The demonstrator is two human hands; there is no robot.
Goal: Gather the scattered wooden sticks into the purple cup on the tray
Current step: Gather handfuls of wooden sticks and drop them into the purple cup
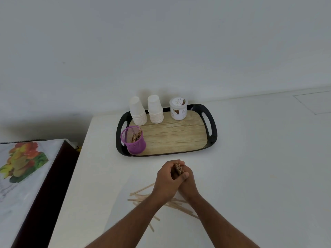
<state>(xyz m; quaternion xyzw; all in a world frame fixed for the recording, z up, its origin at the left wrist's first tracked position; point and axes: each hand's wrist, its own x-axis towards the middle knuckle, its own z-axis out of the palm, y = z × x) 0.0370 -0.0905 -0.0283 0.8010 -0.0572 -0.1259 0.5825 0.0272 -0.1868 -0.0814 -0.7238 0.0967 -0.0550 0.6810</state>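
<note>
A purple mesh cup (133,140) stands at the front left corner of the black tray (213,133) with several wooden sticks inside it. My left hand (165,179) and my right hand (189,183) are clasped together around a bundle of wooden sticks (179,168), whose ends poke up between the fingers. The hands hover just in front of the tray, to the right of the cup. More scattered wooden sticks (141,196) lie on the white table under my forearms, partly hidden by them.
Two stacks of white paper cups (137,111) and a white lidded jar (178,109) stand at the back of the tray. A lower side table with a fruit-print cloth (21,163) sits to the left. A white wall rises behind the table.
</note>
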